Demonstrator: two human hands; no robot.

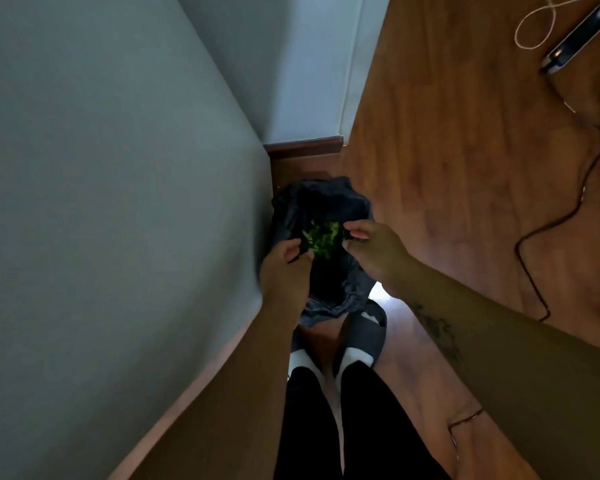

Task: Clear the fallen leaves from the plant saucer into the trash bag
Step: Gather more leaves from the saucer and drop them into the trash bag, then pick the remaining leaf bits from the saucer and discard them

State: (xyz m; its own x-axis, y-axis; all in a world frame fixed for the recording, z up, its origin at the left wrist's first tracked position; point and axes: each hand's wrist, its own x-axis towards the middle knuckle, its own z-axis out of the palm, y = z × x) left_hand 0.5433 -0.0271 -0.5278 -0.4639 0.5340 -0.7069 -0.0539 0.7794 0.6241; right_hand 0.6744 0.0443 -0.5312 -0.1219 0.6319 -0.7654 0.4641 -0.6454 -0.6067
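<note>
A dark grey trash bag stands on the wooden floor in the corner by the wall. Green leaves lie inside its open mouth. My left hand pinches the near left edge of the bag's rim. On the right side of the rim, my right hand grips the plastic with its fingers curled. Both hands hold the mouth of the bag apart over the leaves. No plant saucer is in view.
A pale wall runs along the left, close to the bag. My feet in grey slippers stand just behind the bag. A black cable snakes over the floor at right, and a device with a white cord lies at the top right.
</note>
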